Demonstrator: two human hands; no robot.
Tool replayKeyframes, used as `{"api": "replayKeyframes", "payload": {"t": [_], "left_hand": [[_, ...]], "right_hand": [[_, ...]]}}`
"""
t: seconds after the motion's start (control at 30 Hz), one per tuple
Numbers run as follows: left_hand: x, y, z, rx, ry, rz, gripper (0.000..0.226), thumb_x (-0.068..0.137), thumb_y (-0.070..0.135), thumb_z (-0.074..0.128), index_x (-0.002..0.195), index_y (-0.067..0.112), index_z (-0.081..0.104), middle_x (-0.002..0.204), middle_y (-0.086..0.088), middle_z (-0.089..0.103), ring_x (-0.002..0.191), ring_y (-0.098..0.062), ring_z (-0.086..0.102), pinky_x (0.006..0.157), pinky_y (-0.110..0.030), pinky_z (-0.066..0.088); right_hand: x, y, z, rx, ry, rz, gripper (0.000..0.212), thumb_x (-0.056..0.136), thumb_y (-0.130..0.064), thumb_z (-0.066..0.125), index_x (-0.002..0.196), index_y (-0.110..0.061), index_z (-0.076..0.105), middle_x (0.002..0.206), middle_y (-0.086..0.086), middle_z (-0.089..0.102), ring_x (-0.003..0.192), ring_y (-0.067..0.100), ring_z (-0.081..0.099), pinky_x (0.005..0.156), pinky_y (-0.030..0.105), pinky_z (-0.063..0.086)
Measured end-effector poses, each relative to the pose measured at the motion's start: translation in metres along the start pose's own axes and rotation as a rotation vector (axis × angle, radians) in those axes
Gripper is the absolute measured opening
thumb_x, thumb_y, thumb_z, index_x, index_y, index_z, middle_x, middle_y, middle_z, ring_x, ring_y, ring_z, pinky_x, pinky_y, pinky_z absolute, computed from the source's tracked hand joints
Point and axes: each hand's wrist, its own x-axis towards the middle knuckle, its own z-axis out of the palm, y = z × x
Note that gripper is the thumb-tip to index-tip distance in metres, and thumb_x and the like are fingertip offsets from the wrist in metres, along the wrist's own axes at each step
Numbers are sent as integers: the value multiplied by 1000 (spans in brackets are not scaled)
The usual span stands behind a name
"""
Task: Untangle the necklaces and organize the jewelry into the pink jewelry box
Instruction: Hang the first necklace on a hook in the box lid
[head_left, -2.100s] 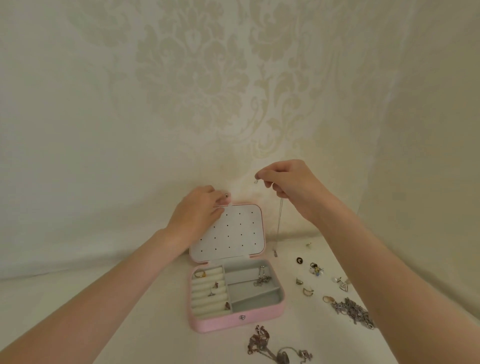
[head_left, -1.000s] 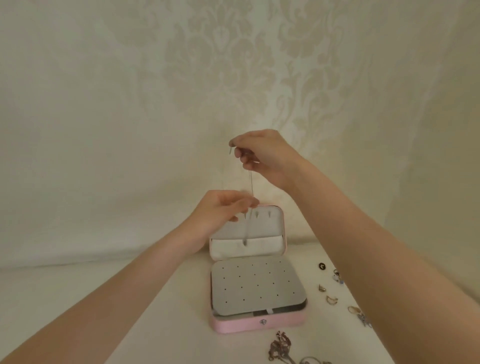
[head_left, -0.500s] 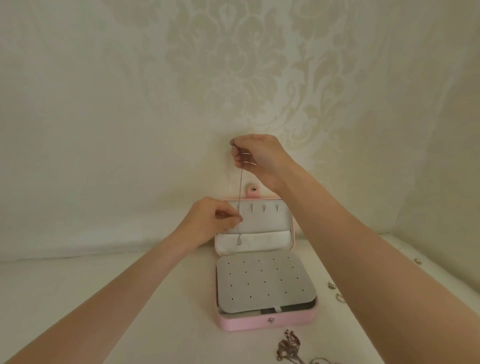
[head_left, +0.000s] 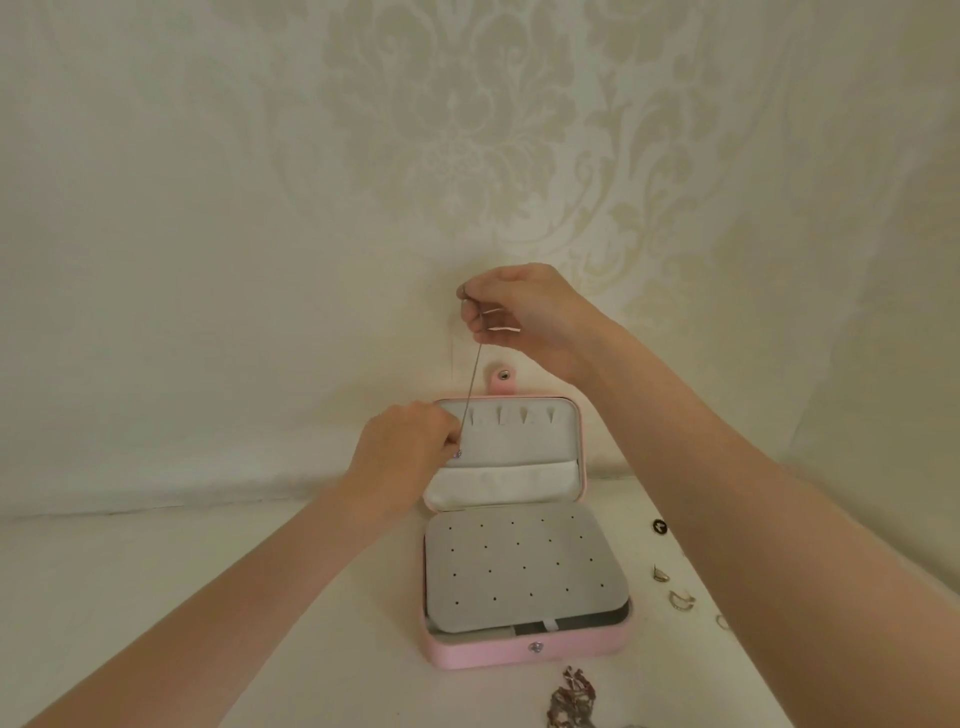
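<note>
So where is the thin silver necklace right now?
The necklace is stretched in the air between the right hand above and the left hand below, at the left edge of the pink box's open lid.

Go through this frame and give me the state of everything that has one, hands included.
pink jewelry box: open, lid upright
perforated panel: folded down over the compartments
necklace: hanging taut between both hands
right hand: pinches the necklace top
left hand: pinches its lower end
tangled chains: lying loose
rings: lying loose
</note>
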Motion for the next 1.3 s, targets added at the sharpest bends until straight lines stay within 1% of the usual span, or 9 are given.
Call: {"api": "replayKeyframes", "payload": {"t": [0.1,0.2,0.3,0.43,0.7,0.9,1.07,1.2,1.3], "left_hand": [[-3,-1,-4,264,13,97,35,38,18,91,48,22,58,59,3,50,35,-15,40,44,-15,-3],[-2,-11,11,292,53,131,44,23,12,92,42,19,53,53,2,45,29,-14,32,47,-13,-7],[-11,0,0,236,-23,104,22,53,24,86,63,23,67,71,2,58,50,-18,57,40,-19,18],[-16,-9,4,10,-38,-36,23,93,31,50,112,30,63,108,7,59,97,-19,58,70,-25,37],[-21,-20,-3,-165,353,-2,8,81,21,65,75,20,69,58,11,42,46,-19,50,42,-23,33],[-32,-19,11,-59,275,58,27,71,40,46,60,25,66,54,9,51,33,-13,46,38,-11,12],[-31,-16,20,-29,118,-28,23,87,39,52,104,35,67,95,12,65,81,-17,64,60,-24,39],[-30,-11,19,-47,220,44,26,73,40,45,63,31,67,54,13,59,35,-12,51,33,-21,33],[-30,-7,21,63,187,140,7,65,36,67,65,29,69,51,12,57,29,-13,45,37,-10,11]], "right_hand": [[-1,4,0,-3,-9,17,12,93,-7,52,85,-6,61,68,3,59,58,12,54,59,19,49],[-1,10,1,22,-8,34,12,93,-7,53,85,-6,61,67,4,59,58,12,54,56,18,49],[-4,18,4,41,-28,67,11,92,-8,53,86,-6,62,69,3,61,60,12,54,58,19,48],[-4,24,9,-58,-10,69,11,92,-13,55,85,-12,63,74,0,66,72,11,52,65,20,43],[4,14,28,-30,72,-33,16,92,-4,50,79,-8,58,70,5,64,48,9,42,40,14,32],[16,11,29,-80,246,-149,18,93,-4,46,79,-10,56,66,3,63,58,12,56,54,16,47],[14,12,27,-117,182,-129,19,92,-4,47,78,-11,57,67,2,64,57,11,57,55,16,47],[11,13,27,-130,140,-94,20,91,-4,48,76,-12,57,66,3,63,56,11,57,53,14,46],[9,12,26,-146,120,-76,20,91,-4,48,76,-11,58,67,3,63,56,11,57,54,15,46]]}}
